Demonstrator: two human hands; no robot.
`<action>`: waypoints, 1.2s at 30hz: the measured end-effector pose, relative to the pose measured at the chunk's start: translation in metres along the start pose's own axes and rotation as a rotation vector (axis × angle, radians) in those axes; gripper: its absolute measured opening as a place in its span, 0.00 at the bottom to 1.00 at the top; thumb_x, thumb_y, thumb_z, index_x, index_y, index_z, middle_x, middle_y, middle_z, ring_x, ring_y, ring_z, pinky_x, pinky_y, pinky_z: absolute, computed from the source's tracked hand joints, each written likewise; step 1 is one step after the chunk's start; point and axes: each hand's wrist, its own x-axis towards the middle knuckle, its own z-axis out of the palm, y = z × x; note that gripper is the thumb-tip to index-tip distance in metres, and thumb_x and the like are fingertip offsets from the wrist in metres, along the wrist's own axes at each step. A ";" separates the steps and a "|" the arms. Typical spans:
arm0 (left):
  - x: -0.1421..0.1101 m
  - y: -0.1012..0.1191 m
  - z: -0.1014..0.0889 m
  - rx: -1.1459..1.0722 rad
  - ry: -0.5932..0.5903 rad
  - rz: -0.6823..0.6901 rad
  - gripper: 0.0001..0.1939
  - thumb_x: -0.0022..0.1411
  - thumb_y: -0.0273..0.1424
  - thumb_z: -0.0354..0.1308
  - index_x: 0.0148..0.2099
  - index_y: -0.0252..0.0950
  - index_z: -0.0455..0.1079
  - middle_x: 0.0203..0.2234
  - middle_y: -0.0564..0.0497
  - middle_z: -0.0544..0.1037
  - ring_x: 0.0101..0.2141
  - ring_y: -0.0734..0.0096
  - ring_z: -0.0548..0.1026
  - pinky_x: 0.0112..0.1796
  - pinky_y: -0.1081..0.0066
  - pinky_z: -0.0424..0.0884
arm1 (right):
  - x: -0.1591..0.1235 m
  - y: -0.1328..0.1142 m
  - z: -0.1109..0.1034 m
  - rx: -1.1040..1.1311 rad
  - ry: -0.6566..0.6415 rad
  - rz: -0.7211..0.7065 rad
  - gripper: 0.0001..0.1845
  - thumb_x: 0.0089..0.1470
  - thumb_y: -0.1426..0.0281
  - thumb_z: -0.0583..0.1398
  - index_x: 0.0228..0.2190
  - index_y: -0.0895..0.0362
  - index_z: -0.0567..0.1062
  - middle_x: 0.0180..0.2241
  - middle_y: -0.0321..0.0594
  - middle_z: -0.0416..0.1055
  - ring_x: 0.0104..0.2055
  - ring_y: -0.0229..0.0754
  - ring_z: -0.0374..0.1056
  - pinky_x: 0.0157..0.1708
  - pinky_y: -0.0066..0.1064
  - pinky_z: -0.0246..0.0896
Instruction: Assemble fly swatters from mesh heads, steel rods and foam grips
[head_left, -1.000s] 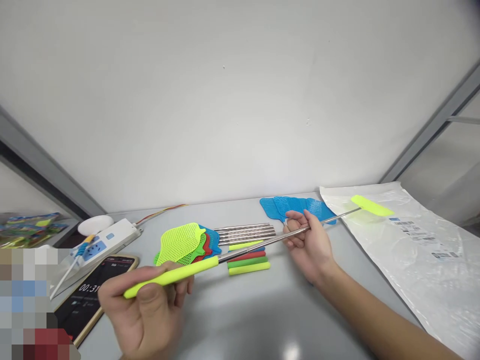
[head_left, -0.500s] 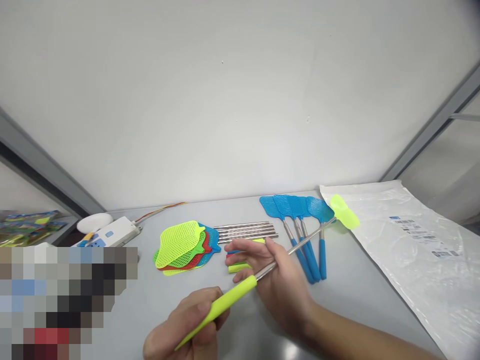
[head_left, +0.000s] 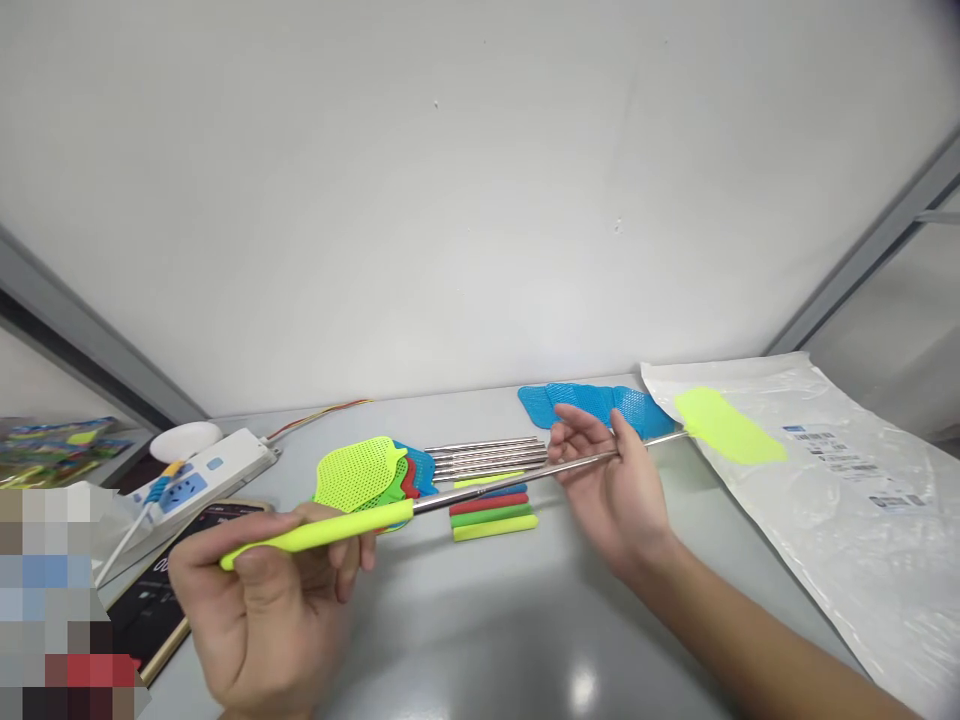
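Observation:
My left hand (head_left: 259, 600) is closed round the yellow-green handle of an assembled fly swatter (head_left: 525, 483), held level above the table. Its metal telescopic rod runs right through the curled fingers of my right hand (head_left: 611, 490), which pinch it near mid-length. The swatter's yellow-green mesh head (head_left: 727, 427) hovers over the edge of a plastic bag. Under the rod lie a stack of loose mesh heads (head_left: 364, 472), green on top, several bare metal rods (head_left: 487, 455), and coloured foam grips (head_left: 495, 510).
Several finished blue swatters (head_left: 592, 402) lie behind my right hand. A clear plastic bag (head_left: 847, 490) with labels covers the table's right side. A white power strip (head_left: 202, 470), a white round object (head_left: 185, 440) and a phone (head_left: 150, 610) sit at the left. A wall stands close behind.
The swatter's rod has been pulled out long again: my left hand moved left with the handle and my right hand slid right and back along the rod, after it had been pushed short.

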 end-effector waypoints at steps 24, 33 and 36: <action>-0.019 -0.003 0.006 0.012 -0.019 -0.074 0.04 0.69 0.32 0.51 0.46 0.41 0.63 0.25 0.56 0.72 0.20 0.75 0.67 0.19 0.71 0.69 | -0.021 0.024 0.011 -0.078 -0.230 0.157 0.36 0.60 0.45 0.45 0.40 0.59 0.81 0.31 0.44 0.72 0.34 0.42 0.64 0.33 0.32 0.57; -0.013 -0.007 0.002 0.026 0.001 -0.045 0.05 0.68 0.32 0.53 0.46 0.43 0.62 0.26 0.56 0.73 0.20 0.75 0.67 0.19 0.72 0.69 | -0.004 0.011 0.001 -0.092 -0.090 -0.037 0.27 0.63 0.56 0.47 0.42 0.57 0.80 0.33 0.44 0.75 0.32 0.41 0.64 0.38 0.34 0.60; -0.028 -0.009 0.002 0.119 -0.041 0.054 0.08 0.67 0.31 0.55 0.49 0.43 0.64 0.30 0.55 0.77 0.18 0.78 0.69 0.17 0.73 0.70 | -0.014 0.020 0.009 -0.081 -0.129 -0.032 0.26 0.62 0.57 0.46 0.42 0.55 0.81 0.36 0.45 0.76 0.32 0.42 0.65 0.37 0.35 0.60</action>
